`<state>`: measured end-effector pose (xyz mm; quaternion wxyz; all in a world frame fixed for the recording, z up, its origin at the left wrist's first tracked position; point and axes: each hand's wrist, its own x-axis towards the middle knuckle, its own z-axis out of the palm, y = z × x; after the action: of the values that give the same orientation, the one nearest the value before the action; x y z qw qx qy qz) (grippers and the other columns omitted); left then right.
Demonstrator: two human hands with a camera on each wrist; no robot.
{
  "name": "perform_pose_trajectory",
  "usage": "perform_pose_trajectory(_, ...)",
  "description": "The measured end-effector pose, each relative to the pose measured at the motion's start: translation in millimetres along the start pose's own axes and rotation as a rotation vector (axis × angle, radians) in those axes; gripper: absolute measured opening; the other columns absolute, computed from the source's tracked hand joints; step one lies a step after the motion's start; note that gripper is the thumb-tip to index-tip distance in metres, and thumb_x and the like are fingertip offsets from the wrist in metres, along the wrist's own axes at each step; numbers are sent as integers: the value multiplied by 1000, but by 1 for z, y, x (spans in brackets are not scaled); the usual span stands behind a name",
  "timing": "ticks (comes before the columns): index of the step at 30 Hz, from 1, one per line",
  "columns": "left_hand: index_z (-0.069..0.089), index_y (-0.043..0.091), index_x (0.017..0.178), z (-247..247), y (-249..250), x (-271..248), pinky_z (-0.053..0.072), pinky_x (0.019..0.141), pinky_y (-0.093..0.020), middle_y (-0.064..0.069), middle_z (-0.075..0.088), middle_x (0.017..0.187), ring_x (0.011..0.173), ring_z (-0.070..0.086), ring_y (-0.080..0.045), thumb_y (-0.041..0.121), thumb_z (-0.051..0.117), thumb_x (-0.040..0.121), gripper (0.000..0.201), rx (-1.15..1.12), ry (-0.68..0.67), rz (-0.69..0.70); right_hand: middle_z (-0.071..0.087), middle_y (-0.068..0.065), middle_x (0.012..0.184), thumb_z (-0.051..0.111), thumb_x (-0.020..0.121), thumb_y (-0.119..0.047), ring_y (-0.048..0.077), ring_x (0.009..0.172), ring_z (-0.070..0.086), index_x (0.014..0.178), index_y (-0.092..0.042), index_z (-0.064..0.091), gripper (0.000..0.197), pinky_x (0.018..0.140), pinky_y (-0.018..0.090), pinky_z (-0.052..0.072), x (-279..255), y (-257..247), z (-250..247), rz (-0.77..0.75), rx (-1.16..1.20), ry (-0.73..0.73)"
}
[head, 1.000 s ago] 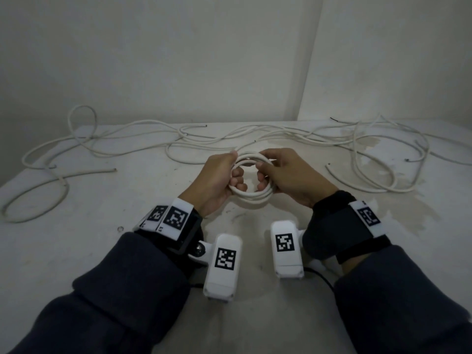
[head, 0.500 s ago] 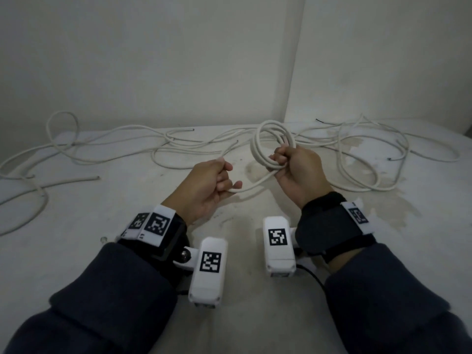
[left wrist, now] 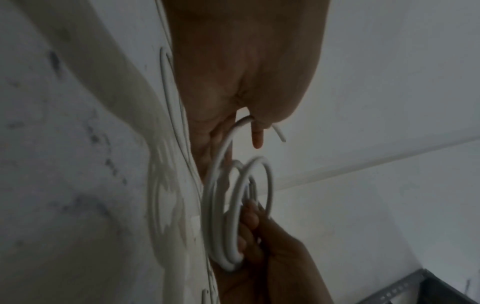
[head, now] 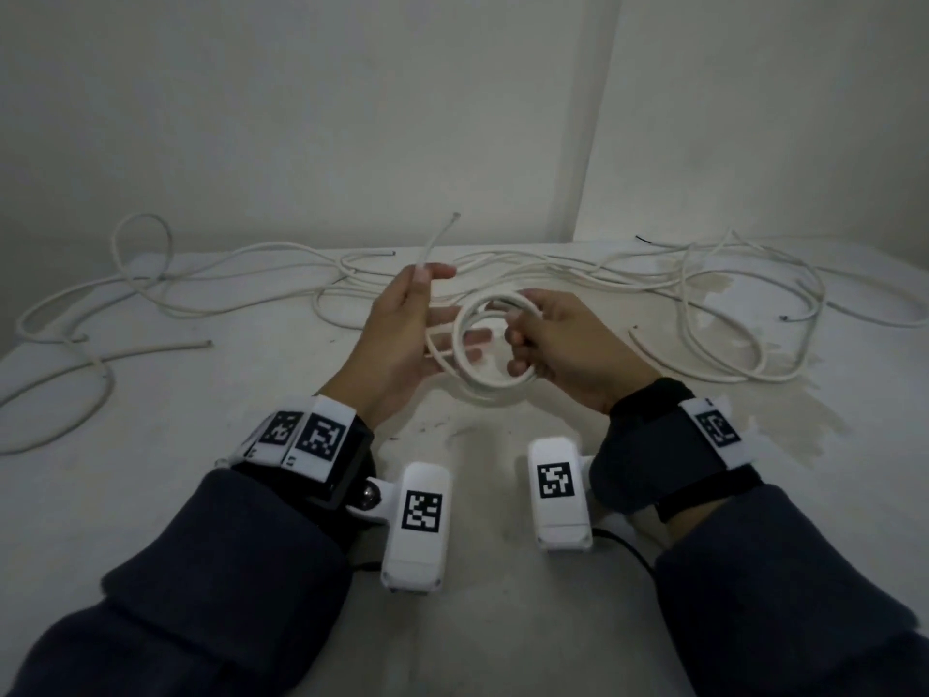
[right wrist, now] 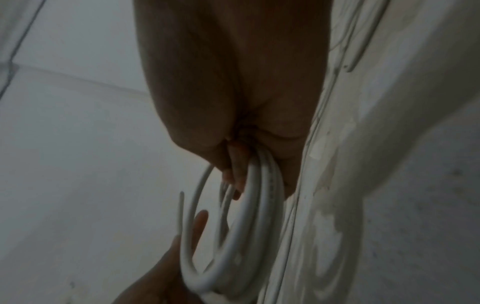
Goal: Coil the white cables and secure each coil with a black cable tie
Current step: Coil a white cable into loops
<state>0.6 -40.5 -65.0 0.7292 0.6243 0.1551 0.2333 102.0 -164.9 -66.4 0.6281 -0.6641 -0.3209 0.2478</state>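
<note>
R hand [head: 568,344] grips white cable coil [head: 482,379] above table [head: 151,495]; L hand [head: 397,339] pinches free end (fingers mostly straight).

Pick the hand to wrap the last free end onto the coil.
Left. The left hand already pinches the free end sticking up beside the coil. The right hand is curled round the coil's loops, so letting go would probably spring them.

Head view downward; wrist views close, sharing the coil [head: 495,344].
</note>
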Motion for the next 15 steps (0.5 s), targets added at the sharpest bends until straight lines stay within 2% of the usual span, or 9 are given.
perform_pose_trajectory(1, 54, 19, 109, 3, 0, -2, 58, 71, -39, -14, 70, 91, 68, 69, -20, 35, 27, 104, 32, 31, -40, -16, 43, 4, 62, 39, 100, -1, 12, 48, 40, 98, -1, 58, 20, 48, 22, 43, 0, 0, 2, 5, -68, -19)
perform_pose_trajectory(3, 55, 18, 112, 8, 0, -4, 56, 59, -32, -10, 64, 76, 49, 59, -10, 33, 28, 105, 32, 127, -70, -29, 46, 4, 62, 42, 100, -4, 14, 49, 42, 101, -4, 55, 13, 50, 25, 42, -2, 0, 5, 49, -125, -56)
perform_pose_trajectory(5, 57, 17, 110, 10, -1, -2, 45, 45, -22, -7, 53, 65, 40, 44, -9, 30, 30, 105, 31, 201, -65, -31, 47, 4, 63, 46, 99, -7, 13, 47, 43, 106, -10, 47, 8, 51, 27, 42, -4, -1, 7, 111, -94, -86)
perform_pose_trajectory(8, 60, 12, 105, 10, -2, 1, 32, 39, -17, -4, 43, 58, 40, 32, -10, 23, 33, 103, 29, 193, -47, -76, 43, 6, 64, 44, 96, -2, 11, 44, 37, 96, -14, 42, 12, 50, 28, 39, -5, -6, 10, 172, 44, -122)
perform_pose_trajectory(11, 61, 9, 94, 9, -3, 2, 25, 37, -15, 5, 37, 45, 37, 26, -8, 22, 37, 102, 29, 174, -24, -82, 40, 7, 62, 38, 94, -13, 13, 43, 31, 88, -11, 51, 14, 54, 30, 35, -8, -12, 12, 225, 270, -216)
perform_pose_trajectory(15, 47, 14, 66, 7, -3, 3, 23, 36, -15, 9, 32, 39, 36, 24, -9, 30, 43, 102, 39, 179, 23, -51, 50, 13, 63, 36, 100, -3, 14, 42, 36, 90, -10, 41, 13, 51, 32, 41, -8, -11, 17, 149, 217, -85)
